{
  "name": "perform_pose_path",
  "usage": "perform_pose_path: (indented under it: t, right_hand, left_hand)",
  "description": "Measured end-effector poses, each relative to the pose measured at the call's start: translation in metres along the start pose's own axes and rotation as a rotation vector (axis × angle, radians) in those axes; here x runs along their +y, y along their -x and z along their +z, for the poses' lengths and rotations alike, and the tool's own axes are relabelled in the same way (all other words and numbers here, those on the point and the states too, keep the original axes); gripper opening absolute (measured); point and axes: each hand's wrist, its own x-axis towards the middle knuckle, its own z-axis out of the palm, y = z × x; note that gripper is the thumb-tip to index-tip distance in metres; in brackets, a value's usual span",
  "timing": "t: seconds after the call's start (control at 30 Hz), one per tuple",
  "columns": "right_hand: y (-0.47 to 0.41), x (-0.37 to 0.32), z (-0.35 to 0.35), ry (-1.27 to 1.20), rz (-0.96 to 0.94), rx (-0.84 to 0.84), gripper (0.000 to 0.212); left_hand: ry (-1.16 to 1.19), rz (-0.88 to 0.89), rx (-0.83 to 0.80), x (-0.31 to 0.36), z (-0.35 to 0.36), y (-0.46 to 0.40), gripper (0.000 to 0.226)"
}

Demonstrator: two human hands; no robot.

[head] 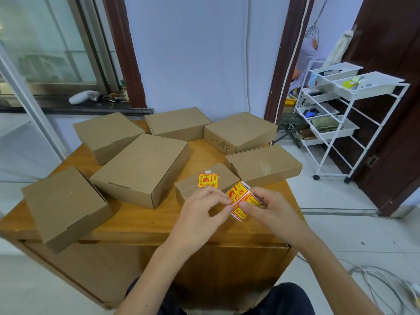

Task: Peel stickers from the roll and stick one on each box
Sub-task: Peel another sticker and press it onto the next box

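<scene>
Several brown cardboard boxes lie on a wooden table (pixel 136 223). The small near box (pixel 225 178) carries a yellow and red sticker (pixel 207 180) on its top. Just in front of it, my right hand (pixel 268 208) holds the sticker roll (pixel 242 200), yellow and red like the sticker. My left hand (pixel 202 212) pinches the edge of a sticker on that roll with thumb and forefinger. The other boxes, such as the large middle box (pixel 141 167) and the right box (pixel 263 163), show no sticker.
A box marked "1-2-3088" (pixel 238 130) stands at the back right. A white wire rack (pixel 341 114) with trays stands on the floor to the right. Cables (pixel 381 280) lie on the floor at the lower right. A window sill (pixel 68 105) runs behind the table.
</scene>
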Motion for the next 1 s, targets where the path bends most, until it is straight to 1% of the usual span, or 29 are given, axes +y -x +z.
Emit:
perform_pose_path:
  t: [0.2,0.3,0.43,0.6,1.0]
  right_hand:
    - [0.000,-0.002,0.000,-0.020,0.013,-0.003,0.019]
    - [-0.001,-0.004,0.001,-0.033,0.029,0.001,0.017]
    - [-0.005,-0.009,0.005,-0.046,0.041,-0.010,0.019]
    - [-0.010,-0.017,0.014,-0.049,0.053,-0.013,0.012]
    - [-0.031,-0.041,0.046,-0.063,-0.021,-0.037,0.014]
  left_hand:
    - [0.053,-0.007,0.030,0.001,-0.001,-0.001,0.019]
    - [0.130,-0.077,0.052,0.002,-0.002,-0.001,0.022]
    - [0.208,-0.157,0.109,0.000,-0.008,-0.003,0.012]
    - [0.309,-0.246,0.165,-0.010,-0.024,-0.003,0.009]
    - [0.386,-0.394,0.369,-0.039,-0.069,0.004,0.006]
